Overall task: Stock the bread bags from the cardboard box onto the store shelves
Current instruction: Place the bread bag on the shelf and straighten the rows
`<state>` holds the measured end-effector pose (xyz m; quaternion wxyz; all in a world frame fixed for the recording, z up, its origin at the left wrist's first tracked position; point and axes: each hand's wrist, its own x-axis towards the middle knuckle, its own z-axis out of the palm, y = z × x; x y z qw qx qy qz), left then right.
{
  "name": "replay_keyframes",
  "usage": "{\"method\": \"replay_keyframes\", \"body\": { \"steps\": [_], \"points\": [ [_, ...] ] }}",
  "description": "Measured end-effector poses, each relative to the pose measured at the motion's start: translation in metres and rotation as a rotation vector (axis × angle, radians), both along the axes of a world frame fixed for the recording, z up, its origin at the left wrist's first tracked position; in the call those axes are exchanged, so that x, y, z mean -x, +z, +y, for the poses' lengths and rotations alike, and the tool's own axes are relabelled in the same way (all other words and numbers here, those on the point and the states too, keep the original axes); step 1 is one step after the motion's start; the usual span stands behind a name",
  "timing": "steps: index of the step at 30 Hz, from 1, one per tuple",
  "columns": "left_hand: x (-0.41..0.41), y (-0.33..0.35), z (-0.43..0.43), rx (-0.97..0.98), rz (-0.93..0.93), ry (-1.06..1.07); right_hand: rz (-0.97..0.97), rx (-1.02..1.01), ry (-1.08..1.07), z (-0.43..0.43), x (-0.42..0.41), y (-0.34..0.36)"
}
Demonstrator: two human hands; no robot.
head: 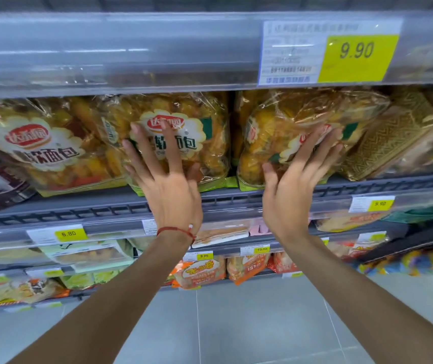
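Three clear bread bags stand side by side on a grey shelf [236,203]. My left hand [168,179] lies flat, fingers spread, against the front of the middle bread bag [207,143]. Flat and spread too, my right hand [294,179] presses on the right bread bag [289,119], which leans to the right. A third bread bag [39,148] stands to the left, untouched. Neither hand grips anything. No cardboard box is in view.
A gold-patterned bag [394,143] leans right of the bread. The shelf rail above carries a 9.90 price tag [354,56]. Lower shelves hold other snack packs [199,271] and price tags [68,233]. Grey floor tiles [236,324] lie below.
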<state>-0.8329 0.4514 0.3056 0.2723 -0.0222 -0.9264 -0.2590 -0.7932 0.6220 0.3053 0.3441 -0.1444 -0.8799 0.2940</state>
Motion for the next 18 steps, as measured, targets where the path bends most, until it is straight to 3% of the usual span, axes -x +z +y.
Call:
{"method": "replay_keyframes", "body": {
  "steps": [8, 18],
  "points": [
    [-0.009, 0.004, -0.005, 0.053, -0.023, -0.014, -0.078, -0.070, 0.018, 0.007, -0.007, 0.004],
    [-0.070, 0.047, -0.014, -0.076, -0.156, -0.143, -0.242, 0.099, 0.105, -0.015, -0.064, 0.041]
  ]
}}
